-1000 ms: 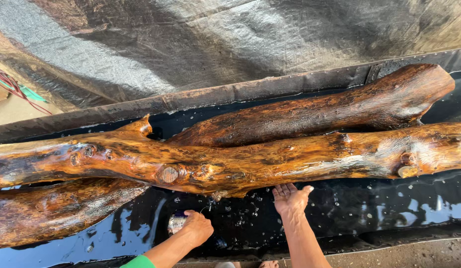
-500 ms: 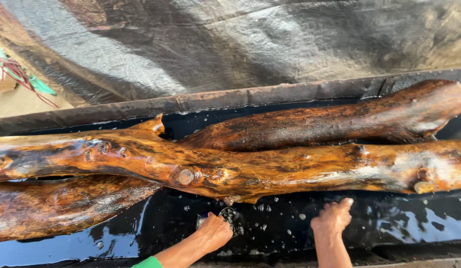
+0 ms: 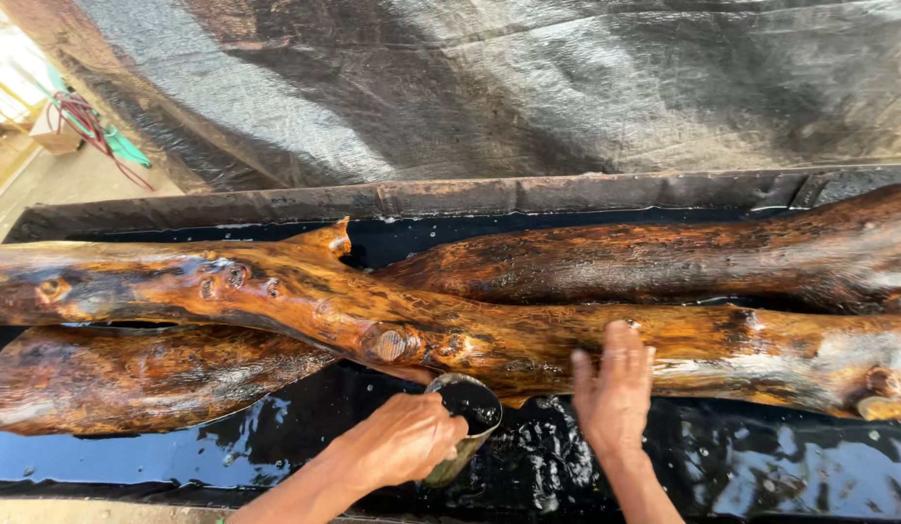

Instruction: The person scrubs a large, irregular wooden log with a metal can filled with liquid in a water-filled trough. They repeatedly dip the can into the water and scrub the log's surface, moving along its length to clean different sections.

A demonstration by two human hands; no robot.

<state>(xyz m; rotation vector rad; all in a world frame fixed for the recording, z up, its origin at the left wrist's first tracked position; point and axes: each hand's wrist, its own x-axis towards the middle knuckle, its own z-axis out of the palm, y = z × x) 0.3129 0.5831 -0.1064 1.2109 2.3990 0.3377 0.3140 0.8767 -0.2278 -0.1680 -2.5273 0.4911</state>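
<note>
Two wet, orange-brown logs (image 3: 528, 335) lie in a trough of black liquid (image 3: 761, 466) — the left hand (image 3: 402, 442) is clenched around a small cup (image 3: 465, 412) full of that liquid just below the front log, the right hand (image 3: 614, 388) rests flat, fingers spread, on its bark.

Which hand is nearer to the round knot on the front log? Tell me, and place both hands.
Left. The left hand, gripping a small cup of dark liquid, sits just below the round knot. The right hand lies flat on the front log, well to the knot's right.
</note>
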